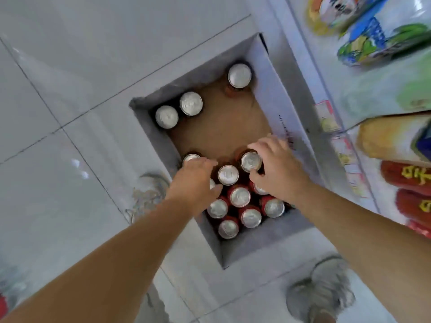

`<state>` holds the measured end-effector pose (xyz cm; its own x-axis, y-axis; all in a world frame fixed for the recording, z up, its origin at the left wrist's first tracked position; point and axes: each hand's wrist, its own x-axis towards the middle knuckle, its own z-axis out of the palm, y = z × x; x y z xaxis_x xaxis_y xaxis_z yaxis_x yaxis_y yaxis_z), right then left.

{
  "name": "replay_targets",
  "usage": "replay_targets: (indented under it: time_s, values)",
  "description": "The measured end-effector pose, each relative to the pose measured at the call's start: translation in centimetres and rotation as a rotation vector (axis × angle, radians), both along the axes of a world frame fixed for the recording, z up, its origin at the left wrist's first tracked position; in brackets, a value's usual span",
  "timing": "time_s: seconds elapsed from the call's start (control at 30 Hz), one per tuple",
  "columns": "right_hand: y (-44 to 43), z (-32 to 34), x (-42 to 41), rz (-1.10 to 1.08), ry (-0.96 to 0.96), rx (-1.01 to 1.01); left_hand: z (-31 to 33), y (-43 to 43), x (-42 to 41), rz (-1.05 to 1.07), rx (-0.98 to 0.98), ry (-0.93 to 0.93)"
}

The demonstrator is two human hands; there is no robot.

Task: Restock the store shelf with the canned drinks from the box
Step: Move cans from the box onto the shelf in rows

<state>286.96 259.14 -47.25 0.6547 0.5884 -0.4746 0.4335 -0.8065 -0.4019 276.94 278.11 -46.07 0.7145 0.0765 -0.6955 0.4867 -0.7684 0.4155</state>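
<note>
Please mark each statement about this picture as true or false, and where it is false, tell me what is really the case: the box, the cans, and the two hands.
1. The box stands on a tiled floor. True.
2. The box is completely full of cans. False: a large part of its brown bottom lies bare, and the cans stand in separate groups.
3. The right hand has its fingers around the top of a can. True.
4. Both hands are outside the box. False: the right hand and the left hand both reach into it.
5. The cans lie on their sides. False: they stand upright, silver tops facing up.
</note>
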Motion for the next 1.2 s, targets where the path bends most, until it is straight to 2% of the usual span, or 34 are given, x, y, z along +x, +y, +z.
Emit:
replay_targets:
  time_s: [0.1, 0.17, 0.37, 0.47, 0.53, 0.6, 0.7, 0.77, 1.0, 1.2]
  values:
    - [-0.6, -3.9, 0.0, 0.157, -0.013, -0.131, -3.5, -1.5, 0.3, -0.218, 0.074, -0.103]
    - [-1.1, -5.3, 0.0, 0.212, -0.016, -0.186, -5.0, -2.4, 0.4, -0.322, 0.137, -0.097]
    - [-0.9, -7.5, -0.3, 0.182, -0.127, -0.23, -7.5, -3.0, 0.9, -0.476, 0.245, -0.127]
    - [-0.4, -7.9, -0.5, 0.079, -0.138, -0.188, -8.0, -2.6, 1.3, -0.39, 0.205, -0.175]
    - [-0.3, -7.0, -0.4, -0.009, -0.074, -0.138, -7.3, -2.1, 1.5, -0.304, 0.14, -0.162]
    - [-0.4, -4.8, -0.3, -0.137, 0.025, -0.012, -5.5, -1.5, 1.7, -0.125, 0.053, -0.171]
    - [-0.5, 1.3, -0.1, -0.413, 0.15, 0.178, -0.2, -0.3, 2.1, 0.219, -0.031, -0.225]
    - [-0.7, 6.4, -0.2, -0.546, 0.201, 0.249, 4.6, 0.2, 2.5, 0.3, -0.041, -0.284]
    - [-2.7, 28.2, 0.2, -0.767, 0.213, 0.489, 25.5, -0.1, 4.9, 0.32, -0.139, -0.475]
    - [-4.9, 49.6, 0.6, -0.871, 0.105, 0.617, 46.4, -2.4, 7.5, 0.171, -0.233, -0.646]
